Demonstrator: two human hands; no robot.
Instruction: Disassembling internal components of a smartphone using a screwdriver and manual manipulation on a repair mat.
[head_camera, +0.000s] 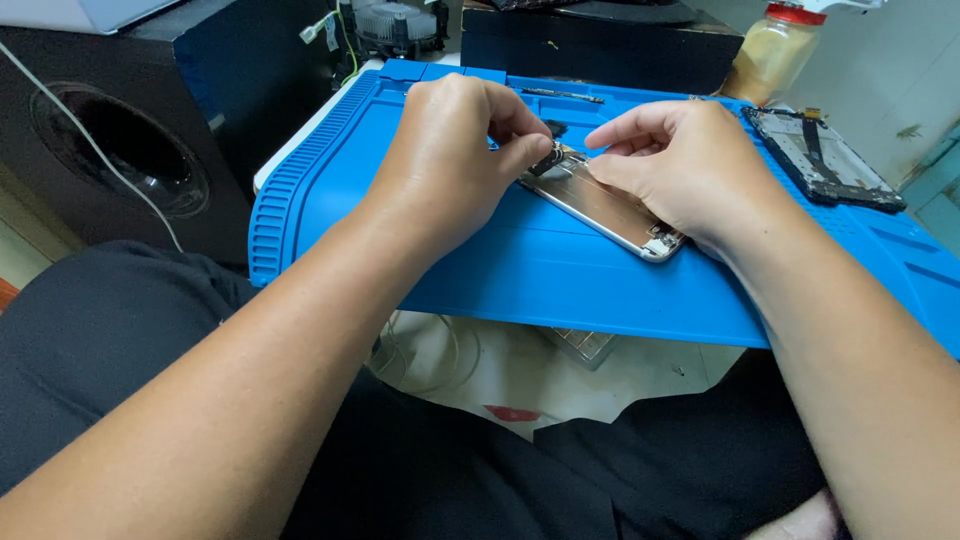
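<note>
Phone (610, 208) dead centre of the frame, lying open and slantwise on my blue mat (560, 275), its silver casing running from the middle down toward the lower right. My left hand (455, 160) is curled over its upper end, thumb and forefinger pressed together, pinching a small dark part (548, 158) right at the top edge of the phone. My right hand (675, 165) lies flat across the casing and pins it down, forefinger stretched out toward the left, its tip just beside that dark part; the other fingers are loosely bent, gripping nothing that I can see.

Over at the upper right of the frame, a second phone frame (825, 158) with a dark strip along it sits on the same mat, well apart from my hands. Behind it, top right, a jar (775, 55) with a red lid and yellowish contents. Upper left, a black speaker (120, 140) with a white cable (95, 150) trailing across its front. Top centre, a cooling fan (395, 25). The mat overhangs the tabletop's (640, 370) near edge, above my dark-clothed lap.
</note>
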